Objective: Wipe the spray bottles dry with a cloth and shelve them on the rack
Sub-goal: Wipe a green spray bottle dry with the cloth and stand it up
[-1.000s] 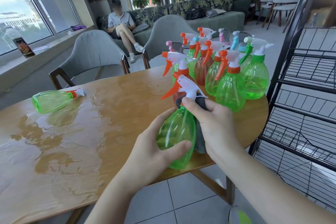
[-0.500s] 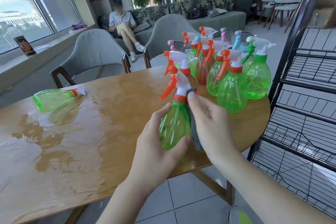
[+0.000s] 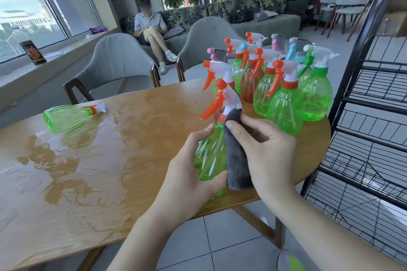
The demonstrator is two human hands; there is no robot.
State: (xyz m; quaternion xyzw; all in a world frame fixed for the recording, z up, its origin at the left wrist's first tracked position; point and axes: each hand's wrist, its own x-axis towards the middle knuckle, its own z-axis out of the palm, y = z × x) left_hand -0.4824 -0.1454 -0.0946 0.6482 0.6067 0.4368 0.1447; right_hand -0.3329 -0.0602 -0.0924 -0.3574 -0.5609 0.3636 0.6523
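We hold one green bottle upright over the near edge of the tabletop. Our left hand is curled round its lower body, thumb in front. Our right hand presses a grey cloth against the bottle's right side, fingers bent over the cloth up to the orange collar under the trigger.

We judge the bottle light — it looks empty or nearly so — and made of thin plastic which gives a little under pressure. Wet, it will be slippery, so the belly is a poor place to squeeze hard; the neck under the trigger head is narrower and safer for carrying to the rack. The cloth is soft and folds easily round the curves.

Counting: one bottle in hand, one lying on its side at the far left beside a water puddle, and a standing group at the right end — about ten, but some hide behind others, so we cannot be exact. One cloth. One rack, with no bottle on the shelves we can see.
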